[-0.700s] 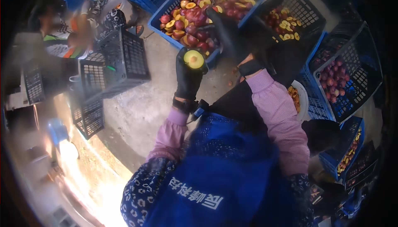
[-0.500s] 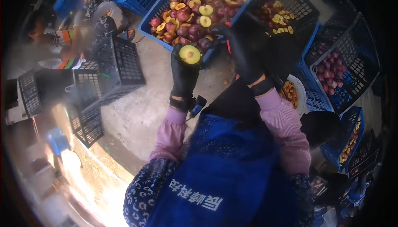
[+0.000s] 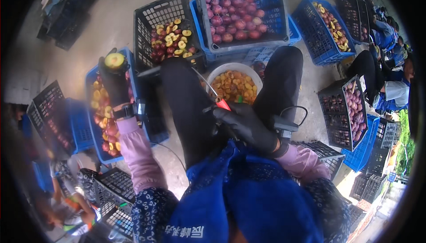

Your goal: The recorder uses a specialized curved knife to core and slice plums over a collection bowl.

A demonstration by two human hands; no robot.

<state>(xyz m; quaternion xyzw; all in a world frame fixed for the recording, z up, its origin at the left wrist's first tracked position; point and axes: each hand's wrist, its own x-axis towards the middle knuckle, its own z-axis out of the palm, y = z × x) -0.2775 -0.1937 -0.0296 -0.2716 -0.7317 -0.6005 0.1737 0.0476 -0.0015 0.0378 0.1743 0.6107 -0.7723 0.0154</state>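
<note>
A white bucket of orange fruit pieces is sitting between the knees, with 1 dark-trousered leg standing between it and the left hand. Left of the bucket, that gloved hand is clamping its fingers around 1 cut plum, its yellow face showing, over a blue crate of plum pieces. On the bucket's near side, the gloved right hand is closing around the red handle of a tool, whose thin metal shaft is reaching past the bucket's left rim. Beyond the bucket to the left, a black crate is holding cut plums; directly beyond it, a dark crate of whole plums is blocking the way. Right of the bucket, another black crate is holding plums. Nearer than the bucket, a blue apron is showing white writing.
</note>
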